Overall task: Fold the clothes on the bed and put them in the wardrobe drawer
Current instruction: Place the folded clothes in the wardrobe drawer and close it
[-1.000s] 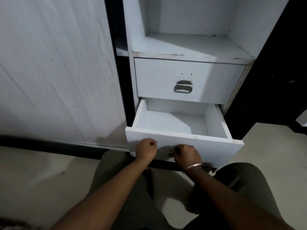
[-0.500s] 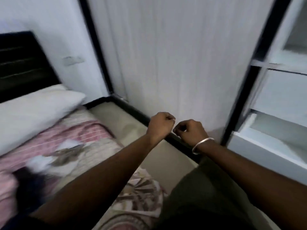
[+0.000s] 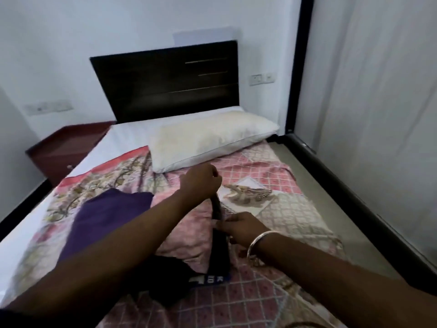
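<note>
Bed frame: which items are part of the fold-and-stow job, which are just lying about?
Job:
- dark garment, lifted off the bed, held by left hand and right hand
- purple garment, lying unfolded on the bedspread

Lying about:
- pillow
- headboard
- bedside cabinet
- wall switches

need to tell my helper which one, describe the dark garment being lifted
On the bed, below the white pillow, the left hand and right hand hold a near-black garment. Unlike the flat purple cloth, it is raised.
</note>
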Tool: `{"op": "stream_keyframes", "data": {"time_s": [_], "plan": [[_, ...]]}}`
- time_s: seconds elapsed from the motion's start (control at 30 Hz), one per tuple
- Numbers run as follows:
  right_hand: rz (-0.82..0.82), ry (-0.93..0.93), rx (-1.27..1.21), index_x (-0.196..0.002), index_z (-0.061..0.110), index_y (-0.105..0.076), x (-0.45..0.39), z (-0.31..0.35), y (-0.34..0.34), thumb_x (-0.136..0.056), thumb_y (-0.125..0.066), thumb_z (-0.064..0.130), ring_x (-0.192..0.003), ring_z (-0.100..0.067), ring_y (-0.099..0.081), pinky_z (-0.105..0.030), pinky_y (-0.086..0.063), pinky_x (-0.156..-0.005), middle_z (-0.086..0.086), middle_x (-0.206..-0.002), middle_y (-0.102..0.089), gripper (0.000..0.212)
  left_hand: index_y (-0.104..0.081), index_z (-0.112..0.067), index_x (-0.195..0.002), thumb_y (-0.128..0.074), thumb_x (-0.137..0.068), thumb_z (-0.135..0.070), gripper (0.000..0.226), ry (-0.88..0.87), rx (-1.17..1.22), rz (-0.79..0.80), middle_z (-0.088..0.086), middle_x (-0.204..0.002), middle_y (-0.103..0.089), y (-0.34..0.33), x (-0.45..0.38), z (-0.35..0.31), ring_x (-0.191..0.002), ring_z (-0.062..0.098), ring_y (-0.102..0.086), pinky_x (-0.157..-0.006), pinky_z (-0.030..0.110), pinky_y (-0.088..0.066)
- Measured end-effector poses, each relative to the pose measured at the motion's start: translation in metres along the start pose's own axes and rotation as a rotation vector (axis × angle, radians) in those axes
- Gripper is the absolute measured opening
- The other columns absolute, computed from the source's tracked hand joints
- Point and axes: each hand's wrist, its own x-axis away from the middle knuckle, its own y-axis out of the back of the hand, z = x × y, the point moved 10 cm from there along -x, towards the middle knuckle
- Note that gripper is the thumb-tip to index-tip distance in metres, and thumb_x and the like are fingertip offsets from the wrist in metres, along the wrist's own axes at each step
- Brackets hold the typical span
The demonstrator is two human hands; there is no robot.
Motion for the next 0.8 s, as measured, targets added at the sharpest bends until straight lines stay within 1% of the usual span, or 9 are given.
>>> {"op": "stream_keyframes", "data": {"time_s": [0.1, 0.13, 0.23, 0.3, 0.5, 0.57, 0.63, 0.73, 0.8], "plan": [[0.06, -0.072, -0.173, -0.102, 0.014, -0.074, -0.01, -0.015, -0.038, -0.037, -0.093, 0.062, -0.087, -0.022, -0.073, -0.039, -0.058, -0.084, -0.003, -0.095, -0.076, 0.083, -0.071, -0.025, -0.104, -0.053, -0.091, -0.034, 0.024, 0.052, -0.052, 0.023, 0.0, -0.113, -0.068, -0.012, -0.007, 0.045, -0.109, 0.026, -0.059, -0.097, 0.045, -0.043], [0.075, -0.089, -0.219, -0.103, 0.013, -0.074, -0.012, -0.016, -0.048, -0.035, -0.095, 0.059, -0.087, -0.024, -0.074, -0.042, -0.059, -0.084, -0.005, -0.095, -0.076, 0.085, -0.07, -0.024, -0.109, -0.052, -0.093, -0.036, 0.027, 0.065, -0.022, 0.033, 0.002, -0.118, -0.067, -0.02, -0.01, 0.059, -0.112, 0.028, -0.059, -0.099, 0.044, -0.042], [0.07, -0.164, -0.335, -0.101, 0.007, -0.072, -0.011, -0.02, -0.056, -0.055, -0.096, 0.026, -0.075, -0.025, -0.074, -0.036, -0.062, -0.069, -0.012, -0.087, -0.076, 0.055, -0.07, -0.027, -0.111, -0.049, -0.096, -0.042, 0.03, 0.068, 0.069, -0.001, 0.004, -0.12, -0.067, -0.029, -0.015, 0.071, -0.113, 0.029, -0.059, -0.098, 0.042, -0.044], [0.055, -0.198, -0.39, -0.106, 0.004, -0.071, -0.019, -0.024, -0.06, -0.053, -0.096, 0.015, -0.08, -0.03, -0.074, -0.044, -0.061, -0.076, -0.015, -0.091, -0.075, 0.059, -0.071, -0.027, -0.108, -0.05, -0.096, -0.041, 0.029, 0.063, 0.117, -0.015, 0.003, -0.117, -0.069, -0.032, -0.02, 0.075, -0.11, 0.029, -0.06, -0.095, 0.041, -0.046], [0.019, -0.209, -0.41, -0.111, 0.0, -0.068, -0.037, -0.027, -0.061, -0.021, -0.097, 0.022, -0.084, -0.036, -0.073, -0.052, -0.059, -0.08, -0.017, -0.097, -0.074, 0.097, -0.076, -0.024, -0.093, -0.053, -0.095, -0.025, 0.023, 0.112, 0.46, -0.061, 0.002, -0.106, -0.073, -0.025, -0.029, 0.091, -0.098, 0.025, -0.064, -0.088, 0.033, -0.05], [0.008, -0.15, -0.426, -0.111, -0.002, -0.067, -0.036, -0.018, -0.06, -0.023, -0.094, 0.021, -0.085, -0.037, -0.073, -0.054, -0.059, -0.08, -0.019, -0.098, -0.074, 0.095, -0.074, -0.022, -0.086, -0.052, -0.094, -0.015, 0.024, 0.119, 0.582, -0.072, 0.006, -0.098, -0.074, -0.017, -0.031, 0.096, -0.095, 0.026, -0.067, -0.082, 0.031, -0.05], [-0.02, -0.093, -0.413, -0.113, 0.0, -0.065, -0.033, -0.009, -0.056, -0.026, -0.092, 0.023, -0.085, -0.035, -0.073, -0.05, -0.059, -0.079, -0.017, -0.1, -0.073, 0.094, -0.072, -0.019, -0.078, -0.054, -0.092, -0.008, 0.026, 0.141, 0.72, -0.071, 0.009, -0.094, -0.074, -0.005, -0.033, 0.103, -0.097, 0.026, -0.069, -0.086, 0.034, -0.052], [-0.083, -0.017, -0.397, -0.108, 0.005, -0.065, -0.028, 0.004, -0.037, -0.031, -0.09, 0.027, -0.086, -0.035, -0.072, -0.052, -0.058, -0.083, -0.014, -0.099, -0.074, 0.084, -0.073, -0.021, -0.077, -0.062, -0.083, -0.023, 0.012, 0.15, 0.784, -0.08, 0.008, -0.095, -0.075, 0.014, -0.031, 0.107, -0.095, 0.023, -0.068, -0.092, 0.039, -0.051], [-0.126, 0.03, -0.418, -0.11, 0.005, -0.064, -0.021, 0.014, -0.018, -0.03, -0.09, 0.026, -0.086, -0.037, -0.072, -0.055, -0.057, -0.083, -0.015, -0.099, -0.074, 0.086, -0.075, -0.023, -0.08, -0.062, -0.07, -0.039, 0.023, 0.162, 0.785, -0.106, 0.002, -0.093, -0.075, 0.028, -0.021, 0.103, -0.098, 0.024, -0.067, -0.088, 0.038, -0.052]]}}
